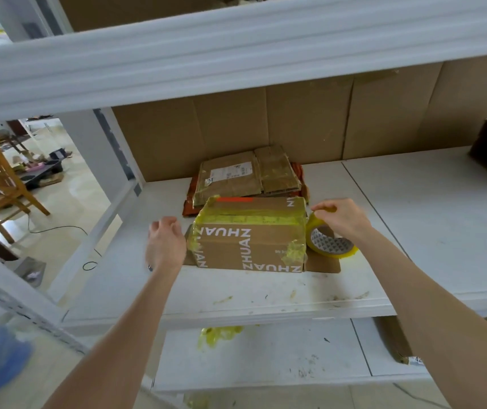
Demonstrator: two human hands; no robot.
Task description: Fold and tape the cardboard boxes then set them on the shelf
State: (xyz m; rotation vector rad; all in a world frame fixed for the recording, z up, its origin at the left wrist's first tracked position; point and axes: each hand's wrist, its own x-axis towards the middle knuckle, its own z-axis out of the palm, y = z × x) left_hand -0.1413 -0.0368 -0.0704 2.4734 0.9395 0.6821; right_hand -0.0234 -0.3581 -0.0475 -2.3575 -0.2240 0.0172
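Our two forearms are reaching up from the lower edge of the frame toward the white shelf (265, 293). Our left hand (165, 243) is hovering just beside the left end of the cardboard box (251, 243), fingers loosely curled and holding nothing; whether it is touching the box we cannot tell. Our right hand (341, 218) is pinching the top of the yellow tape roll (329, 242), which is standing on edge just beside the box's right end. The box is sitting at the centre of the frame on a flat cardboard sheet (325, 262) on the shelf, flaps closed, with yellow tape running along its top seam and wrinkling over both ends. Behind it, flattened boxes (245, 175) are lying in a stack. We are judging the box to be light and probably empty, stiff at its edges, softer mid-panel and slick where taped, so we are favouring a hold with palms on the two short ends, on bare cardboard
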